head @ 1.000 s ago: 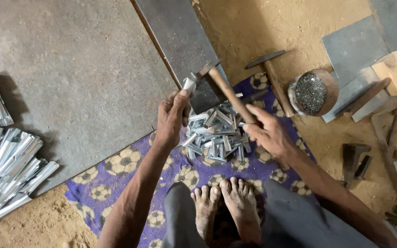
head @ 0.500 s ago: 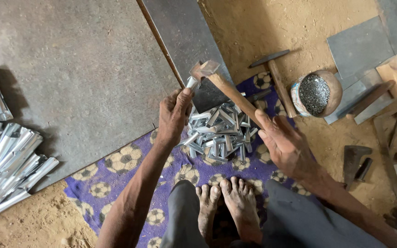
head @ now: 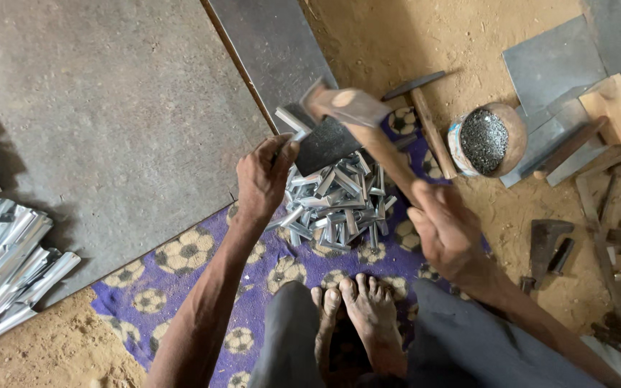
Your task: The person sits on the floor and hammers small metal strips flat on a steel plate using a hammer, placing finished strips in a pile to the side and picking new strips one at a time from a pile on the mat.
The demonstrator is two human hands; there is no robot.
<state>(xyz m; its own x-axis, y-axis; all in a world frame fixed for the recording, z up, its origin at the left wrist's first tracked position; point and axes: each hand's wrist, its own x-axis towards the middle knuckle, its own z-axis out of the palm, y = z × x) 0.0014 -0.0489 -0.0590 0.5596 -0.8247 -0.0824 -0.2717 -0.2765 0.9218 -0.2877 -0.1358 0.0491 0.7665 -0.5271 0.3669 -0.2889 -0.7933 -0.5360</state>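
Two big grey sheets fill the upper left: a broad sheet whose right edge runs slanting down from the top, and a darker sheet lying just beside it, with bare room across most of the broad one. Sandy ground lies open at the top middle, but the right side is crowded with flat grey plates, wooden bits and dark iron tools. A purple cloth printed with pale ball shapes spreads below the sheet's lower edge, under the person's bare feet. At the far left edge, long shiny folded strips lie in a loose heap, partly on the sheet. A pile of short shiny metal clips sits on the cloth just in front of the feet, between the hands. The right hand is clenched round the wooden handle of a hammer, whose blurred head is raised above a dark block. The left hand pinches one small metal piece, bright and narrow, its far end resting at the block's edge. A second hammer lies on the ground beside a round tin with a blue and white band, full of small dark nails.
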